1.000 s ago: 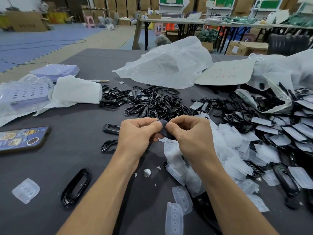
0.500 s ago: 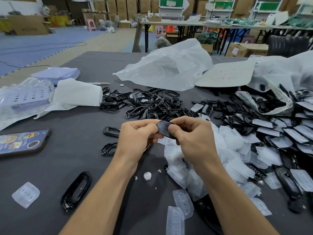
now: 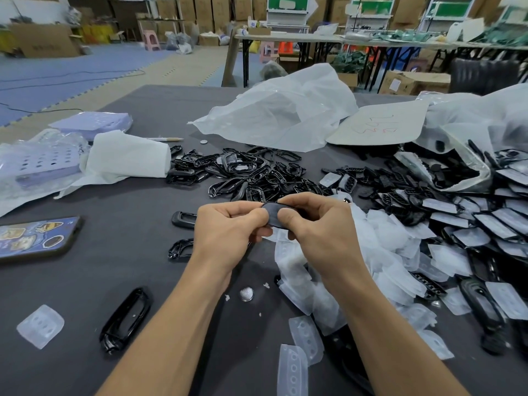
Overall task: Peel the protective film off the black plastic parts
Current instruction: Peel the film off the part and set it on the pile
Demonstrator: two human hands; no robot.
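**Both hands pinch one black part above the table**

At the far left edge of the dark grey table [image 3: 128, 267] lies a blue phone with cartoon stickers [image 3: 34, 238], and nearer, a loose translucent film piece with round dimples [image 3: 40, 325]. To its right a glossy black oval plastic frame [image 3: 125, 318] lies flat on the table.

At the centre, the left hand [image 3: 228, 230] has its fingers curled, and its thumb and forefinger pinch the left end of a small glossy black plastic part [image 3: 273, 214]. The part is held between the two hands, raised off the table. Its rounded end points left and its broad face is turned towards the camera. Its long axis seems to run left to right, but the right half is hidden. The right hand [image 3: 320, 227] presses its thumb on the part's face, with its fingers curled over the top edge.

Below and right of the hands is a heap of peeled whitish film pieces [image 3: 380, 252]. Farther right lies a pile of black parts with film on them [image 3: 471, 224].
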